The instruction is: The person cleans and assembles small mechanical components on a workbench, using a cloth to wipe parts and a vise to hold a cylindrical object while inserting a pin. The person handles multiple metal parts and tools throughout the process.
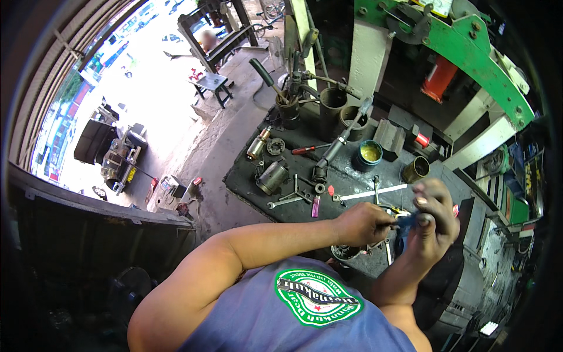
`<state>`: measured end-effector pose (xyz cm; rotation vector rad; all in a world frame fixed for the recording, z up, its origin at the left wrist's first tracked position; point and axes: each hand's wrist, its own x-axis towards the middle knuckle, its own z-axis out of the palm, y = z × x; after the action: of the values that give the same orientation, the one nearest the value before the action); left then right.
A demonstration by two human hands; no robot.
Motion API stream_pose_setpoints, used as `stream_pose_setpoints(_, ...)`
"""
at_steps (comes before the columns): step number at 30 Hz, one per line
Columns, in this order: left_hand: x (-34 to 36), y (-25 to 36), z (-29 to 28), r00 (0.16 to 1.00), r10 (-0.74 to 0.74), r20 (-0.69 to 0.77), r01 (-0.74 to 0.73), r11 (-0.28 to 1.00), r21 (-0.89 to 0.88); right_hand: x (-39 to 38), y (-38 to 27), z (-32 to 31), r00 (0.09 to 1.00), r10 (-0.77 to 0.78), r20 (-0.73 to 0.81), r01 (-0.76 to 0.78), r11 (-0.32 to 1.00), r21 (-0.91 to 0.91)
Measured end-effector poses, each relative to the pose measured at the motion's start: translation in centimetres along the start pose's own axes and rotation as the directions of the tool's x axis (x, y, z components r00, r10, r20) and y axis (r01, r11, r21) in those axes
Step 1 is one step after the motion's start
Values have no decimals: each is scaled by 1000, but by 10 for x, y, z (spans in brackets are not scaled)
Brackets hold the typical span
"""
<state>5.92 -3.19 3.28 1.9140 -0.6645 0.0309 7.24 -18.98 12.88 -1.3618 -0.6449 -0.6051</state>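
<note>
My left hand (365, 224) is closed in a fist in front of my chest, over the dark workbench (243, 182). A thin dark piece sticks out of it towards my right hand (433, 226). My right hand is raised with curled fingers, its thumb and fingers closed about a small dark blue piece (406, 222), which is blurred; its kind I cannot make out. Beneath the hands lies a round metal part (346, 251), partly covered. Beyond them are a combination wrench (284, 202), a pink lighter (316, 206) and a long flat metal strip (381, 192).
A motor housing (272, 177), a copper-coloured cylinder (258, 144) and a red-handled screwdriver (311, 149) lie on the bench. Farther back stand a blue tin of yellow grease (369, 154), a brown can (416, 169) and a tool pot (288, 111). A green press frame (469, 53) rises at right.
</note>
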Motion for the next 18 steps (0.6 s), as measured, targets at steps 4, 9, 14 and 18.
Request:
stream_pose_setpoints(4,0,2,-6,997,28,71,-27,999,-20,58,29,-14,517,-288,806,-718,367,591)
stream_pose_setpoints(9,1,2,3,996,41,-78,-37,998,44,-27,-11,24,929,38,-369,-65,996,-62)
stream_pose_setpoints(14,0,-2,2,1000,-32,-1,31,998,-47,8,10,-15,971,103,216,-136,980,144)
stream_pose_setpoints(18,1,-4,0,993,119,-27,-120,992,-48,54,25,-9,562,-251,788,-591,544,595)
